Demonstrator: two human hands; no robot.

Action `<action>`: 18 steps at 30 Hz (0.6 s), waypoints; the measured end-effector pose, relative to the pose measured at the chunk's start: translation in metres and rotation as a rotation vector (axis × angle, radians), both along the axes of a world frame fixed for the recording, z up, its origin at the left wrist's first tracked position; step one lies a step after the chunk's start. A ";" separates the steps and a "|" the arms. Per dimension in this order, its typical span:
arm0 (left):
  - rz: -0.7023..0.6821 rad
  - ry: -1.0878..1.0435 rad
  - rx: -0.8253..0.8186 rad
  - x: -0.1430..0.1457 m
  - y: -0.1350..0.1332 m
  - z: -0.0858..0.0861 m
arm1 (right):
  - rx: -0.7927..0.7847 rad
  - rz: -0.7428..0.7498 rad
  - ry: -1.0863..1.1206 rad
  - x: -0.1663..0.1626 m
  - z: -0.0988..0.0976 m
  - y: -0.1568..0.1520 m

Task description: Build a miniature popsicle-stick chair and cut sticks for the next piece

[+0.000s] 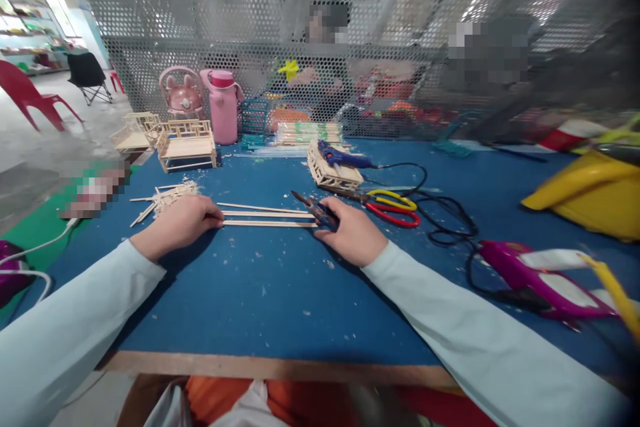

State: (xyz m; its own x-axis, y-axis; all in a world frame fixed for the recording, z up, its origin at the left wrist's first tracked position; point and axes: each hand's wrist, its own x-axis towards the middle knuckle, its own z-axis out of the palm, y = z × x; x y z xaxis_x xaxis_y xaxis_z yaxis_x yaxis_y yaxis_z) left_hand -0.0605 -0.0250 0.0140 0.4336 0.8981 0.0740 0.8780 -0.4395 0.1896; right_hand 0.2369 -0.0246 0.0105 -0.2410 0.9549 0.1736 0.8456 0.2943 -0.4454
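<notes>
Several thin wooden sticks [270, 223] lie side by side across the blue table between my two hands. The fingers of my left hand [187, 220] are closed on their left ends. My right hand [350, 230] grips a pair of pliers [323, 213] with dark handles, its pointed dark tip aimed to the upper left. The fingertips of that hand also touch the right ends of the sticks. Beside my left hand is a loose pile of short stick pieces [170, 199].
Small wooden furniture models [186, 143] stand back left, near a pink bottle [223, 110]. A blue glue gun [345, 156] rests on another wooden model [333, 175]. Red-and-yellow-handled scissors [395, 207], black cable and a purple power strip [545, 280] lie right. Behind is a perforated metal screen [240, 27].
</notes>
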 end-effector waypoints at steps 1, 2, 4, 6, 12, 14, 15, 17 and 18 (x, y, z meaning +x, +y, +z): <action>-0.004 -0.001 -0.001 0.000 0.000 0.000 | -0.006 0.005 0.005 0.000 -0.001 0.001; -0.005 -0.005 -0.001 0.000 0.000 0.000 | -0.008 0.011 0.010 0.000 -0.002 0.002; 0.000 -0.016 -0.005 0.000 0.000 0.000 | -0.002 0.017 0.015 0.000 -0.004 0.004; 0.009 -0.033 -0.017 0.000 -0.001 0.000 | 0.003 0.010 0.004 0.000 -0.004 0.005; 0.061 -0.024 -0.065 0.005 -0.002 0.004 | -0.042 0.115 -0.074 -0.003 0.003 0.008; 0.071 0.000 -0.082 0.007 -0.003 0.007 | -0.063 0.154 -0.099 -0.004 0.006 0.009; 0.073 0.008 -0.093 0.008 -0.004 0.008 | -0.072 0.172 -0.111 -0.003 0.007 0.010; 0.071 0.026 -0.115 0.009 -0.006 0.009 | -0.079 0.197 -0.131 -0.003 0.008 0.010; 0.067 0.033 -0.119 0.009 -0.007 0.010 | -0.077 0.205 -0.143 -0.003 0.009 0.011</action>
State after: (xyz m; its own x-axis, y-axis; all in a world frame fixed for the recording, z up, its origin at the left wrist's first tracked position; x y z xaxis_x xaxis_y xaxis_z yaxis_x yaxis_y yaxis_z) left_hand -0.0511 -0.0320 0.0236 0.3732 0.9265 -0.0479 0.9112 -0.3563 0.2070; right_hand 0.2337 -0.0140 0.0192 -0.4474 0.8928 0.0522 0.8278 0.4355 -0.3537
